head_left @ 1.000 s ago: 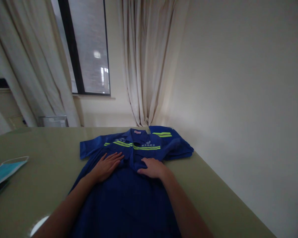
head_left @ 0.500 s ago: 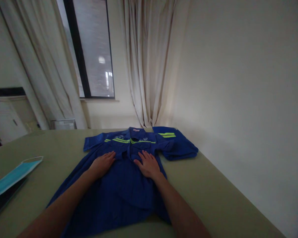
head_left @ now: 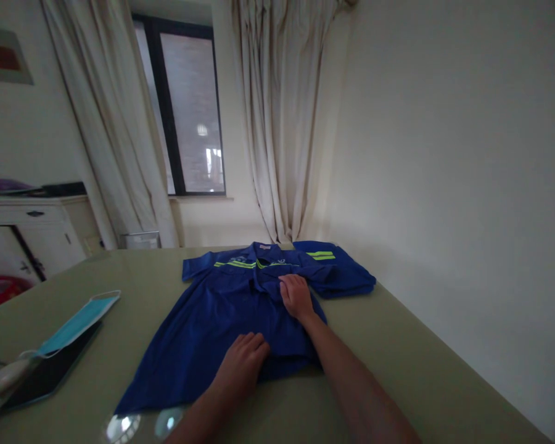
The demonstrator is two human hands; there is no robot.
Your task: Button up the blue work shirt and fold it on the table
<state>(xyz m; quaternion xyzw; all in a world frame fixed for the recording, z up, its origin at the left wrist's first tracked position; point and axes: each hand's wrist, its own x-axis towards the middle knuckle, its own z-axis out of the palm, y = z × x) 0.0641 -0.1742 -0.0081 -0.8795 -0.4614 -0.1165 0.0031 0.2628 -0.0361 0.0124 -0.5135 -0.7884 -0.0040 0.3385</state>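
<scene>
A blue work shirt with yellow-green reflective stripes lies spread out on the olive table, collar toward the far wall. My right hand rests flat on the shirt's chest, fingers spread. My left hand lies on the lower hem near the front, fingers slightly curled on the cloth. A second blue garment with the same stripes lies folded at the far right, touching the shirt's sleeve.
A light blue face mask lies on a dark flat device at the left. A white object sits at the left edge. Curtains and a window are behind; a white cabinet stands far left.
My left hand slid from the shirt's chest down to the lower hem. My right hand moved slightly up the chest. The view pulled back and tilted down, showing the whole shirt.
</scene>
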